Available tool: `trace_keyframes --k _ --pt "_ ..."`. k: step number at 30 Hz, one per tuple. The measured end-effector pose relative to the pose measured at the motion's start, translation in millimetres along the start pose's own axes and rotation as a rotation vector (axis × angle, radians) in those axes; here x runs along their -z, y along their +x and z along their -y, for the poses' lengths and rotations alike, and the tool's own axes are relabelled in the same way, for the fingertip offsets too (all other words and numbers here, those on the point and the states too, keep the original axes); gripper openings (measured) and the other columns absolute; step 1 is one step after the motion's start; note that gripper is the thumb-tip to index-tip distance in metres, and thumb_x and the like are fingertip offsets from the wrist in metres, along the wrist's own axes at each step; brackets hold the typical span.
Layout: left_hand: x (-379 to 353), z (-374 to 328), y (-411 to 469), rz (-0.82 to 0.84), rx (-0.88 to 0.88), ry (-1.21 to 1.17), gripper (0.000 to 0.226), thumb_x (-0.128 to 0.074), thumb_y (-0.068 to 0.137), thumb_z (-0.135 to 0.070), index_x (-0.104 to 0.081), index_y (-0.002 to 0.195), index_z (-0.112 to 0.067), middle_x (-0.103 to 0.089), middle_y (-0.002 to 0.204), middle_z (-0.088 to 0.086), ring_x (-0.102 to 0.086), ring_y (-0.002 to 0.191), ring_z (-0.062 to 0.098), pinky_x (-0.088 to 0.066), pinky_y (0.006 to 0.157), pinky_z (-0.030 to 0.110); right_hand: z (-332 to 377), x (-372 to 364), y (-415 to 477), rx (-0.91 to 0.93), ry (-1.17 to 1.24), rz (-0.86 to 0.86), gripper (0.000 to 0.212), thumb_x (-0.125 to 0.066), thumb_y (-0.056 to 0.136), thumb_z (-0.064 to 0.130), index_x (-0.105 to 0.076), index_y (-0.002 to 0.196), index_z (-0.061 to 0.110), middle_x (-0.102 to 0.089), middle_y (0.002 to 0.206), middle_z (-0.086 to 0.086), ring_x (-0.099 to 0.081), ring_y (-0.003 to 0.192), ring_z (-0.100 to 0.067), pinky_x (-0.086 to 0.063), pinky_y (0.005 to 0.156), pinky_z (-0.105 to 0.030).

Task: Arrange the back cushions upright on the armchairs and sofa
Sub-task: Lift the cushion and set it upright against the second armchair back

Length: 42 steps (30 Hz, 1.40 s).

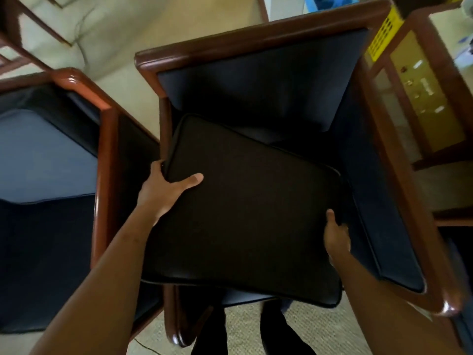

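Observation:
A large black back cushion lies flat and slightly turned over the seat of the middle armchair, which has a dark red wooden frame and dark blue padding. My left hand grips the cushion's left edge, thumb on top. Along the right edge, my right hand holds the cushion the same way. A second armchair stands to the left, with a blue cushion lying in it.
A glass-topped wooden side table stands right of the middle armchair, with a yellow object above it. Beige carpet lies behind the chairs. Wooden furniture legs show at top left. My dark shoes stand in front of the chair.

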<state>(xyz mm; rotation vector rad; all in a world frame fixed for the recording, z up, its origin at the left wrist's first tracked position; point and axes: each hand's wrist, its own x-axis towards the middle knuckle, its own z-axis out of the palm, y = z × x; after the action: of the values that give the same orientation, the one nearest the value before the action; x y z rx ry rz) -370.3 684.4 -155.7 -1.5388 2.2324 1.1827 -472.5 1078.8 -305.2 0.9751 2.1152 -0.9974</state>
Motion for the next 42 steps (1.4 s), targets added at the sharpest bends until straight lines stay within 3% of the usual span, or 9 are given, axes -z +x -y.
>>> trace_keyframes --k 11,16,20,27,30,33,35,38,42 --pt "34 23 -78 0.057 -0.139 -0.287 0.119 -0.103 0.052 -0.048 -0.043 0.154 -0.034 -0.060 0.137 -0.009 -0.060 0.123 0.015 -0.052 0.097 0.036 -15 26 -22 0.132 0.087 0.082 0.098 -0.046 0.093 0.078 -0.021 0.164 0.014 -0.035 0.164 -0.016 -0.037 0.146 -0.043 -0.031 0.118 -0.057" --pt "84 -9 -116 0.285 -0.235 -0.304 0.093 -0.104 0.047 -0.028 -0.066 0.132 -0.029 -0.076 0.122 -0.008 -0.074 0.109 0.015 -0.057 0.100 0.051 -12 33 -62 0.102 0.303 0.158 0.107 -0.045 0.092 0.079 -0.009 0.165 0.008 -0.025 0.168 -0.017 -0.030 0.150 -0.042 -0.027 0.123 -0.056" --pt "109 -49 -155 0.291 -0.436 -0.320 0.088 -0.100 0.042 -0.015 -0.071 0.125 -0.022 -0.079 0.118 -0.005 -0.075 0.107 0.013 -0.057 0.096 0.042 -4 44 -103 0.081 0.376 0.325 0.100 -0.036 0.091 0.084 -0.023 0.164 0.018 -0.032 0.166 -0.013 -0.039 0.145 -0.040 -0.038 0.114 -0.058" --pt "101 -110 -208 0.370 -0.837 -0.041 0.068 -0.099 0.054 -0.006 -0.071 0.113 -0.026 -0.077 0.110 -0.006 -0.072 0.108 0.010 -0.056 0.099 0.037 78 96 -209 0.642 0.577 0.403 0.051 -0.026 0.110 0.056 -0.051 0.143 0.027 -0.056 0.148 0.000 -0.052 0.138 -0.020 -0.051 0.099 -0.031" --pt "83 -129 -216 0.348 -0.860 0.118 0.070 -0.099 0.053 -0.010 -0.069 0.114 -0.028 -0.074 0.109 -0.008 -0.070 0.106 0.012 -0.056 0.099 0.044 103 123 -260 0.857 0.685 0.388 0.053 -0.028 0.110 0.055 -0.037 0.157 0.033 -0.048 0.154 0.013 -0.048 0.138 0.000 -0.044 0.111 -0.028" --pt "65 -138 -215 0.290 -0.860 0.196 0.069 -0.099 0.052 -0.016 -0.067 0.111 -0.031 -0.073 0.104 -0.007 -0.069 0.101 0.017 -0.057 0.095 0.048 116 142 -294 1.318 0.266 0.076 0.065 -0.034 0.103 0.066 -0.029 0.159 0.034 -0.037 0.160 0.011 -0.033 0.148 -0.005 -0.030 0.117 -0.027" --pt "54 -143 -213 0.267 -0.865 0.239 0.069 -0.098 0.051 -0.020 -0.068 0.112 -0.029 -0.074 0.102 -0.006 -0.070 0.097 0.017 -0.058 0.093 0.048 129 153 -297 1.540 -0.289 -0.103 0.079 -0.042 0.094 0.075 -0.024 0.160 0.035 -0.021 0.168 0.004 -0.015 0.157 -0.024 -0.020 0.123 -0.048" --pt "39 -152 -212 0.220 -0.917 0.364 0.076 -0.098 0.052 -0.029 -0.064 0.121 -0.027 -0.069 0.106 -0.008 -0.067 0.096 0.015 -0.058 0.090 0.042 150 166 -281 1.513 -1.021 -0.121 0.118 -0.059 0.076 0.080 0.005 0.162 0.033 0.009 0.171 0.001 0.013 0.157 -0.039 -0.009 0.120 -0.072" --pt "32 -163 -214 0.126 -1.024 0.571 0.098 -0.090 0.062 -0.060 -0.049 0.145 -0.028 -0.047 0.121 -0.002 -0.049 0.110 0.020 -0.044 0.092 0.038 172 173 -261 1.450 -1.277 -0.203 0.132 -0.074 0.068 0.072 0.004 0.159 0.019 -0.008 0.167 -0.011 0.005 0.156 -0.042 -0.007 0.119 -0.073"
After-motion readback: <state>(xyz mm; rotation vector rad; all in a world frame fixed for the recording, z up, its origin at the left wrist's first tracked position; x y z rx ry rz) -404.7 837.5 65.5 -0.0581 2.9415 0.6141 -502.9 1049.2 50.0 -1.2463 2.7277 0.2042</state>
